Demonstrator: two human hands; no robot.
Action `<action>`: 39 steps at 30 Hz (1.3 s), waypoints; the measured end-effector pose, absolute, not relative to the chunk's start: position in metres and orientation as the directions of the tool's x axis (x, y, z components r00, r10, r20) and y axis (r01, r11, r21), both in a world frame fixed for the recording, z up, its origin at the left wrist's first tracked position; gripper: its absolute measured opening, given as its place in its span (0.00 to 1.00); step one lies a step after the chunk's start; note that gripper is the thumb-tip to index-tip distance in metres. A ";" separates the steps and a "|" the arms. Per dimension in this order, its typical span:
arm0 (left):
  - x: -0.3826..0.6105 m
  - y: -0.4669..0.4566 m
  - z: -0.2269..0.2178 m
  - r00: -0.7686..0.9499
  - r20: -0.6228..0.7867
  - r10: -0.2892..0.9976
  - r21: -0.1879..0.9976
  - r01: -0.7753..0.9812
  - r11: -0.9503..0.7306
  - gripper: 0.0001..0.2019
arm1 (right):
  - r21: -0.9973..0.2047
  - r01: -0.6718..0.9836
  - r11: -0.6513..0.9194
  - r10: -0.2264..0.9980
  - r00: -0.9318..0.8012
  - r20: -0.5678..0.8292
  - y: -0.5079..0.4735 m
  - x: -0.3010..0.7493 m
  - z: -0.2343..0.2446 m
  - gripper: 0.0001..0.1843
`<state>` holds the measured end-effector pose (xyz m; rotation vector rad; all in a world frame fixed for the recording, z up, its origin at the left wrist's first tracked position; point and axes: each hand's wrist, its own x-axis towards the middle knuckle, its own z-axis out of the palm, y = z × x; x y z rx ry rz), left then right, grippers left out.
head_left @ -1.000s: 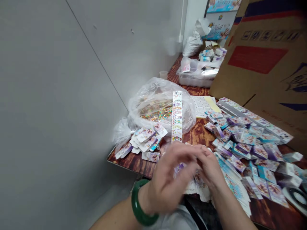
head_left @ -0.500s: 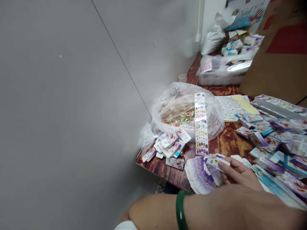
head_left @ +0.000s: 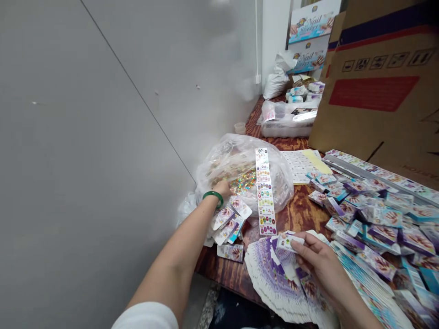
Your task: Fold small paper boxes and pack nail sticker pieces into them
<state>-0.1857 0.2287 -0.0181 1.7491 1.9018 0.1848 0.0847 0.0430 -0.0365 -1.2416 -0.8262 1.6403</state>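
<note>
My left hand (head_left: 222, 188), with a green bangle (head_left: 213, 197) on the wrist, reaches into a clear plastic bag (head_left: 240, 176) holding glittery stickers; its fingers are hidden inside the bag. My right hand (head_left: 317, 260) pinches a small printed card (head_left: 287, 240) above a fanned stack of purple cards (head_left: 274, 283) at the table's near edge. A long sticker strip (head_left: 265, 192) lies over the bag. A small pile of folded cards (head_left: 228, 221) sits just below my left wrist.
Many small nail-sticker packets (head_left: 373, 214) cover the wooden table (head_left: 298, 212) on the right. A large cardboard box (head_left: 380, 87) stands behind them. A clear tub (head_left: 284, 121), white bags and a sticker sheet (head_left: 302, 164) lie farther back. A grey wall (head_left: 103, 137) runs along the left.
My left hand has left the cards near my right hand and stretched forward into the plastic bag. My right hand stays on the small card over the fanned stack.
</note>
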 end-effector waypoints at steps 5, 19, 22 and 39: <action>-0.193 0.232 -0.022 -0.027 -0.386 0.922 0.589 0.762 0.269 0.15 | -0.920 -0.193 -0.341 0.940 -0.083 -0.331 0.046 0.094 -0.043 0.17; -0.115 0.107 0.044 0.600 -0.332 0.727 0.937 0.126 0.325 0.14 | -0.988 -0.142 -0.061 0.991 0.108 -0.077 0.071 0.075 -0.019 0.17; -0.105 0.094 0.041 0.662 -0.417 0.623 0.904 0.230 0.362 0.16 | -0.996 -0.076 -0.042 0.998 0.050 -0.046 0.070 0.074 -0.015 0.13; -0.091 0.095 0.033 0.564 -0.644 0.516 0.705 0.700 0.115 0.20 | -0.967 0.246 0.066 0.961 -0.278 -0.006 0.056 0.082 -0.012 0.09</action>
